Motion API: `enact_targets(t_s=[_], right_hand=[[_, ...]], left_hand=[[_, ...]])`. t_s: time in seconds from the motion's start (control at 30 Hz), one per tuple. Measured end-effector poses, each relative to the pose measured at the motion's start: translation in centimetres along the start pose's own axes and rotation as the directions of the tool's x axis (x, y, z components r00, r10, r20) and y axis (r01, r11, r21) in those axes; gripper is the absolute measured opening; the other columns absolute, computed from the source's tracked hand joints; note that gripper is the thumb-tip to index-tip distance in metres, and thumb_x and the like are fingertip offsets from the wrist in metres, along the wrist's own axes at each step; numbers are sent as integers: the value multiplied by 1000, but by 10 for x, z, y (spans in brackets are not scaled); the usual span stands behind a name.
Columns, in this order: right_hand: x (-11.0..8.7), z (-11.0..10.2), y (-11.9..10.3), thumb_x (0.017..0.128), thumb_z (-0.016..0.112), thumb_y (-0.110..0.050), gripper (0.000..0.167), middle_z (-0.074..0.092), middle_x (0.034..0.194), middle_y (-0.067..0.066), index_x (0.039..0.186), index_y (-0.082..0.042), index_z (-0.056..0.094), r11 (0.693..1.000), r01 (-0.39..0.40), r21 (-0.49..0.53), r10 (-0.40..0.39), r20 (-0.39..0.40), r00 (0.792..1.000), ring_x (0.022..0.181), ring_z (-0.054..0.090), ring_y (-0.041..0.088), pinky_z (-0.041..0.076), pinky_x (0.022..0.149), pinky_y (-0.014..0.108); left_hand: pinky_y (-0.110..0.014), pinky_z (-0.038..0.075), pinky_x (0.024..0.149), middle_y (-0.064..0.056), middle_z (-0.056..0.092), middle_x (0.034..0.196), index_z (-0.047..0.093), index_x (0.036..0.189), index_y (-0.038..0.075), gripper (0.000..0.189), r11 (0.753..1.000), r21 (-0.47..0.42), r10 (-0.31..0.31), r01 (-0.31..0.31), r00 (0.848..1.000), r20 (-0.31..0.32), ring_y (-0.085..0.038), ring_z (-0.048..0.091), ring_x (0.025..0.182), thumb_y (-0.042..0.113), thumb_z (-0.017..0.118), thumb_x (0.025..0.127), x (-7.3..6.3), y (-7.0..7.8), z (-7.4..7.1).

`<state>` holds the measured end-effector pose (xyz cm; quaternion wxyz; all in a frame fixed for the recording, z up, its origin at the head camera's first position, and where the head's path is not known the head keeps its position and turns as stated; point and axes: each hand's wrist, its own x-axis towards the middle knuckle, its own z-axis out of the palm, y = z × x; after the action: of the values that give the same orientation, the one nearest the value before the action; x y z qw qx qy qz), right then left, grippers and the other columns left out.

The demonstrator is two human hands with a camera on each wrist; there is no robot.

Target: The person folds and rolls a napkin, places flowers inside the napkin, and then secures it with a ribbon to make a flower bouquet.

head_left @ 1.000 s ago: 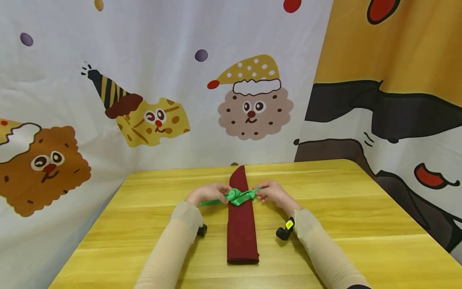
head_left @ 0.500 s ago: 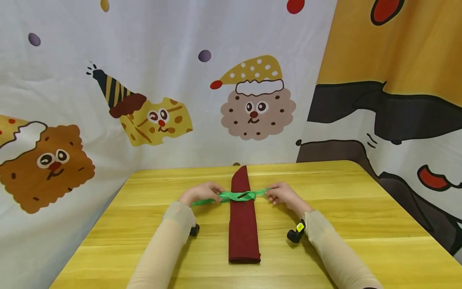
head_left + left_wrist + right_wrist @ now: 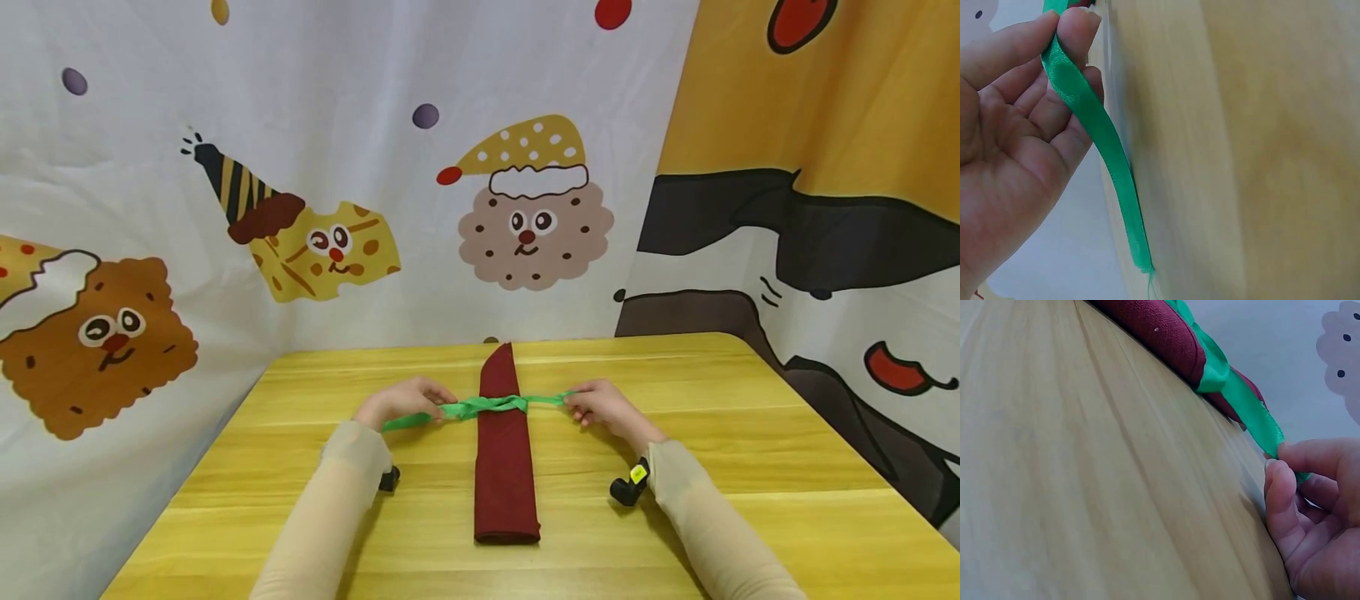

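A dark red cloth (image 3: 506, 483), folded into a long narrow roll, lies on the table pointing away from me. Around its upper part runs a green ribbon (image 3: 495, 405), twisted over itself on top. To the left, my left hand (image 3: 406, 402) pinches one ribbon end between thumb and index finger; in the left wrist view the loose tail (image 3: 1107, 137) hangs past the palm down to a frayed tip. On the other side my right hand (image 3: 606, 406) pinches the short opposite end, and the ribbon (image 3: 1250, 415) looks taut in the right wrist view.
The wooden table (image 3: 637, 533) has a light yellow grain. Behind it hangs a white curtain (image 3: 360, 83) printed with cartoon biscuits and cheese. A small black device (image 3: 628, 485) sits at my right wrist, another (image 3: 389, 479) at my left.
Both hands have moved apart, left hand leftward and right hand rightward. The loose, bulky green knot on the cloth has drawn into a flatter, tighter twist. The cloth has stayed nearly in place.
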<state>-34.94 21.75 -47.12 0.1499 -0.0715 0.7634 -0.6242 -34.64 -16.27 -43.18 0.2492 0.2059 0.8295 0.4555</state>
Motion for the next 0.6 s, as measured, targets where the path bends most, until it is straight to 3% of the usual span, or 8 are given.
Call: enact_targets(t_s=[0.23,0.6], right_hand=[[-9,-12,3,93,59,-4,27,60,72,9,112,16,61,999,8,-47,-6,32,999,58,53,12,48,50,24],[-21,-26,4,93,59,-5,19,59,69,7,97,12,65,998,3,-70,5,107,994,57,52,11,47,49,23]], left_hand=[[-34,51,79,-12,68,93,64,115,-5,24,998,26,-63,63,998,-24,-19,64,73,-1,61,91,-7,-8,-5],[-35,50,78,-9,66,83,66,100,-2,10,994,67,-89,90,996,-13,-19,63,71,1,62,92,-15,-10,-10]])
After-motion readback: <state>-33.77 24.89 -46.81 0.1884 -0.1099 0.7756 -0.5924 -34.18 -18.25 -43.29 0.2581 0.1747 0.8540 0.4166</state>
